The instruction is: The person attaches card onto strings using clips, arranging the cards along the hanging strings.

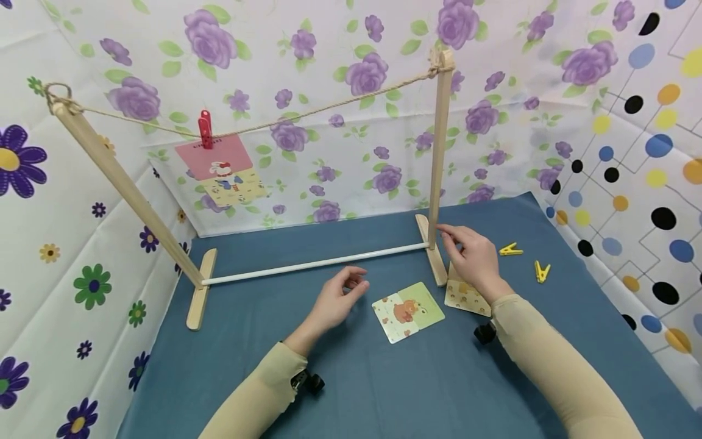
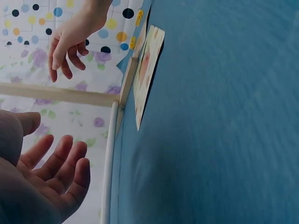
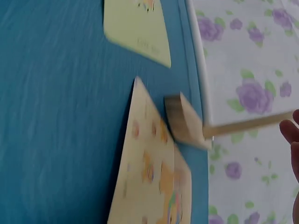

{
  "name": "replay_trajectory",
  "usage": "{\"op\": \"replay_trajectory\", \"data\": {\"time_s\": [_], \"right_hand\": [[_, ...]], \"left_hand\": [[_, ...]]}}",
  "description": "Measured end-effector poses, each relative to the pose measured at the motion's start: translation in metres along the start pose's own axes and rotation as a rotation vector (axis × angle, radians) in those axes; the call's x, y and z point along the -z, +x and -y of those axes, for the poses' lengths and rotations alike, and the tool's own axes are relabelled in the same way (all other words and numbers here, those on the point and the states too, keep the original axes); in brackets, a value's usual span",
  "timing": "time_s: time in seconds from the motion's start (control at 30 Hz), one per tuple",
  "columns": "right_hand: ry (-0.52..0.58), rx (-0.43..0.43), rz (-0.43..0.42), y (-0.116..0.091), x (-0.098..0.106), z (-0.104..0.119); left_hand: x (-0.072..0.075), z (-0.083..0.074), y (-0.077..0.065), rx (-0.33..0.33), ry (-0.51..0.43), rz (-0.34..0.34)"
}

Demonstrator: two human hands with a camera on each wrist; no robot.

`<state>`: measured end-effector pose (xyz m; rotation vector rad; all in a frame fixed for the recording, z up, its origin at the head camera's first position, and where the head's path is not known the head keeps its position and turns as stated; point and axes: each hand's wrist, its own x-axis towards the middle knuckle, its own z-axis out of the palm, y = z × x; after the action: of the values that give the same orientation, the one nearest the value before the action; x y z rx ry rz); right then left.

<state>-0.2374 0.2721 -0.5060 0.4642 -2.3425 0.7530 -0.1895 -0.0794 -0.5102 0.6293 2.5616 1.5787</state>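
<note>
My left hand (image 1: 336, 300) hovers over the table with loosely bent fingers and nothing in them; the left wrist view shows its palm and spread fingers. A green-and-white card with a bear (image 1: 407, 310) lies flat to its right. Beside the right wooden post (image 1: 440, 146) is my right hand (image 1: 473, 255), raised above the table, its fingers loose and holding nothing. Under this hand lies a yellow patterned card (image 1: 464, 299), partly hidden by the hand in the head view and seen more fully in the right wrist view. Two yellow clips (image 1: 510, 249) lie farther right.
A rope (image 1: 329, 112) is strung between the right post and the left wooden post (image 1: 128, 192). On it, a red clip (image 1: 205, 128) holds a pink-and-yellow card (image 1: 222, 174). A white rod (image 1: 312, 264) joins the wooden feet. Patterned cloth walls surround the blue table (image 1: 384, 396).
</note>
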Motion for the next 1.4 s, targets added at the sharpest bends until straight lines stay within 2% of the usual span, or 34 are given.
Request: {"op": "replay_trajectory", "data": {"time_s": [0.2, 0.37, 0.5, 0.63, 0.77, 0.97, 1.07, 1.23, 1.4], "right_hand": [[-0.029, -0.063, 0.069, -0.012, 0.014, -0.024], [-0.089, -0.151, 0.117, -0.022, 0.027, -0.044], [-0.126, -0.265, 0.154, -0.024, 0.039, -0.056], [-0.087, -0.434, 0.209, -0.027, 0.052, -0.064], [-0.075, -0.577, 0.248, -0.03, 0.062, -0.076], [-0.174, -0.724, 0.317, -0.033, 0.084, -0.093], [-0.226, -0.791, 0.362, -0.034, 0.097, -0.099], [-0.291, -0.861, 0.486, -0.037, 0.115, -0.108], [-0.295, -0.891, 0.621, -0.041, 0.123, -0.115]], "left_hand": [[-0.015, -0.002, 0.006, 0.008, 0.01, 0.096], [-0.027, -0.006, 0.011, -0.026, 0.03, 0.157], [-0.038, -0.011, 0.016, -0.065, 0.041, 0.196], [-0.051, -0.015, 0.02, -0.071, 0.062, 0.225], [-0.062, -0.018, 0.025, -0.06, 0.119, 0.256], [-0.071, -0.029, 0.028, -0.058, 0.281, 0.286], [-0.077, -0.033, 0.028, -0.021, 0.352, 0.303], [-0.086, -0.041, 0.028, 0.034, 0.44, 0.313], [-0.095, -0.042, 0.03, 0.057, 0.55, 0.318]]}}
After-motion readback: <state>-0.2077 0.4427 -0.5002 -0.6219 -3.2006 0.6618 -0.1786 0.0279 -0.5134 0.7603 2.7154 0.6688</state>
